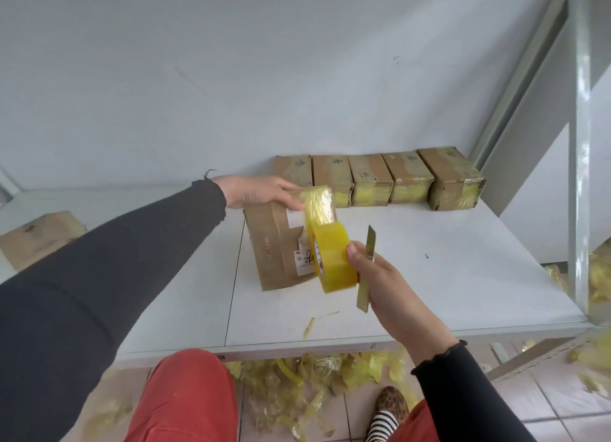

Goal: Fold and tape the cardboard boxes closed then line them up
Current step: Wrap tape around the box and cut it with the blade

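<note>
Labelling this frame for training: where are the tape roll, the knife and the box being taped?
tape roll (334,262): head view, outer yellow band.
knife (371,243): head view, blade above the right hand.
box being taped (269,243): head view, brown top face.

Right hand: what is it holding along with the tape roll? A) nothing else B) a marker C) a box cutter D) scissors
C: the right hand grips the yellow tape roll with a box cutter held alongside it, blade pointing up.
</note>
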Tool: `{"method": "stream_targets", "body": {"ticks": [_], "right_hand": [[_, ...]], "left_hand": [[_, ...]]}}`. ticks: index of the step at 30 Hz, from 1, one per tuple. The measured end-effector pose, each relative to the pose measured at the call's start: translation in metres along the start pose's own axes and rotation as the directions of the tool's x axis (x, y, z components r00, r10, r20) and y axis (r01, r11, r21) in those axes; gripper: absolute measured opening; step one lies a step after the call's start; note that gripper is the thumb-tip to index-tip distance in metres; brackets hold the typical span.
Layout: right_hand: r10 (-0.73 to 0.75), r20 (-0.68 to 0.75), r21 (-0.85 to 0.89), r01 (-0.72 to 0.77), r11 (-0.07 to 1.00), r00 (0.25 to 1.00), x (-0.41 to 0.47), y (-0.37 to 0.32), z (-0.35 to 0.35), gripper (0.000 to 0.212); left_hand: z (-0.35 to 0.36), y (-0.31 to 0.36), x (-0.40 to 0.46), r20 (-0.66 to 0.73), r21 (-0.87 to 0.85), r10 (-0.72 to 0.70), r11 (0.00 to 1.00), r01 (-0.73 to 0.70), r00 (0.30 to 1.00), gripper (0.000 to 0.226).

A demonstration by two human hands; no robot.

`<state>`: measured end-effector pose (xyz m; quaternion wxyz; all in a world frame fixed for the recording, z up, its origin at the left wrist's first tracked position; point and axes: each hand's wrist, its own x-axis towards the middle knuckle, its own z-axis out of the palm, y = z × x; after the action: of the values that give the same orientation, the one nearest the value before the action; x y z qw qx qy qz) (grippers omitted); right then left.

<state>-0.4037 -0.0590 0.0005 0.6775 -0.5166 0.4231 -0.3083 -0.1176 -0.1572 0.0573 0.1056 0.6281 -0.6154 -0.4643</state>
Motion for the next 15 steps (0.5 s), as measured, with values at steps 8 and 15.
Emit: {"method": "stream_targets", "body": {"ticks": [8,15], "right_hand": [[-0.013,0.023,0.065,0.012,0.998,1.0,0.036,-0.011,0.01,0.055],[-0.075,-0.018,-0.066,0.073,0.995,0.997,0.054,-0.006,0.029,0.044]], "left_hand": [[-0.003,-0.027,0.026,-0.167,0.342,0.088,0.939,-0.026,0.982,0.06],[0.026,-0.055,0.047,-0.235,0.382,0.308,0.901,-0.204,0.922,0.055]]}}
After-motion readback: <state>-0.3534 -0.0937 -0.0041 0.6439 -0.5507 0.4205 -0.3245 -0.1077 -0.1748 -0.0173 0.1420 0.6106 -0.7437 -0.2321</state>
